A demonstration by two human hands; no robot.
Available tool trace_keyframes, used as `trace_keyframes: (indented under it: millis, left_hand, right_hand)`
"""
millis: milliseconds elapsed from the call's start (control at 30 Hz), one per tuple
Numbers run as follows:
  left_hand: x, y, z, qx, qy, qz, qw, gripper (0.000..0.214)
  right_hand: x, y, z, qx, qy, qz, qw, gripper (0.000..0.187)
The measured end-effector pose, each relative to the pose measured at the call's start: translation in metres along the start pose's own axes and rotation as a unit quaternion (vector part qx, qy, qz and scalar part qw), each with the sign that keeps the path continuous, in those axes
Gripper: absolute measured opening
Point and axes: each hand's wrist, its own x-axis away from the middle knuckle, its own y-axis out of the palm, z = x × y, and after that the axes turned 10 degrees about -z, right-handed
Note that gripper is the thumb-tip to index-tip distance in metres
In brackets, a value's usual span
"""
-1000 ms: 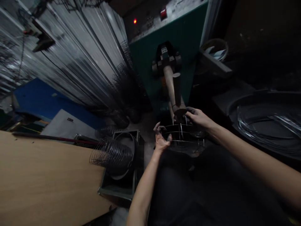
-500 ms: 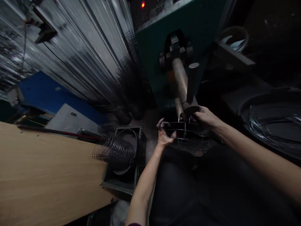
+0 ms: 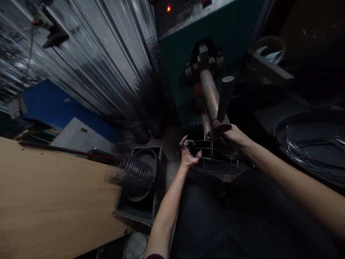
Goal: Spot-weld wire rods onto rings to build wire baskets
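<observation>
A round wire frame [image 3: 206, 148], made of thin rings joined by cross wires, sits below the end of a machine's thick metal arm [image 3: 211, 91]. My left hand [image 3: 188, 154] grips its left side, fingers curled round the rings and thumb at the near side. My right hand [image 3: 235, 136] reaches in at the right, just beside the arm's end. Its fingers are hidden behind the arm, so what they touch cannot be made out. A short upright rod [image 3: 225, 97] stands on the arm near its tip.
The green machine body [image 3: 175, 68] carries a red light. To the left, a stack of wire rings [image 3: 132, 169] lies on a green metal stand [image 3: 134, 214], beside a wooden board [image 3: 54, 201]. Coiled wire [image 3: 309, 154] lies at the right. More wire rings stand along the corrugated wall [image 3: 107, 46].
The view has shifted slightly, so the machine appears a little lower and further right. Both hands stay near the wire frame, with almost no change in grip.
</observation>
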Motion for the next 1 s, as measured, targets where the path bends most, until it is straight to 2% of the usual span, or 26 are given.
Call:
trace_keyframes:
  millis: [167,300,467,567,667,733,767,833,900,933,967,1000]
  left_hand:
    - [-0.002,-0.001,-0.004,0.008,0.027,0.001,1.000,0.075]
    - [-0.004,-0.002,-0.007,0.004,0.010,-0.011,1.000,0.075]
    - [-0.010,-0.007,-0.007,-0.008,-0.005,-0.028,1.000,0.069]
    - [-0.008,-0.011,-0.007,-0.037,0.029,-0.048,0.998,0.058]
    - [0.009,-0.008,-0.003,-0.082,0.067,-0.086,0.991,0.055]
    - [0.033,0.000,0.010,-0.125,0.084,-0.127,0.980,0.061]
    - [0.047,0.004,0.022,-0.146,0.094,-0.172,0.970,0.064]
    - [0.074,0.011,0.054,-0.174,0.123,-0.311,0.926,0.068]
    - [0.092,0.013,0.089,-0.165,0.168,-0.439,0.867,0.070]
    - [0.095,0.011,0.104,-0.145,0.191,-0.456,0.857,0.069]
    - [0.094,0.009,0.115,-0.123,0.199,-0.428,0.873,0.067]
    - [0.089,0.005,0.122,-0.103,0.184,-0.363,0.908,0.066]
  right_hand:
    - [-0.004,0.000,0.002,-0.005,-0.006,-0.008,1.000,0.026]
    - [-0.006,0.000,0.008,-0.024,-0.010,0.002,1.000,0.023]
    - [-0.013,-0.001,0.007,-0.088,-0.024,-0.034,0.995,0.018]
    - [-0.019,-0.007,-0.005,-0.095,0.011,0.000,0.995,0.011]
    - [-0.012,-0.022,-0.015,-0.071,0.046,0.041,0.996,0.006]
    - [0.008,-0.037,-0.015,-0.015,0.065,0.039,0.997,0.015]
    - [0.022,-0.046,-0.013,0.036,0.067,0.032,0.997,0.022]
    - [0.059,-0.064,-0.008,0.176,0.055,0.020,0.983,0.029]
    - [0.102,-0.081,-0.004,0.323,0.034,0.004,0.946,0.028]
    - [0.122,-0.089,-0.003,0.381,0.023,-0.007,0.924,0.027]
    - [0.142,-0.096,-0.002,0.423,0.006,-0.022,0.906,0.026]
    - [0.159,-0.103,-0.001,0.453,-0.019,-0.038,0.891,0.025]
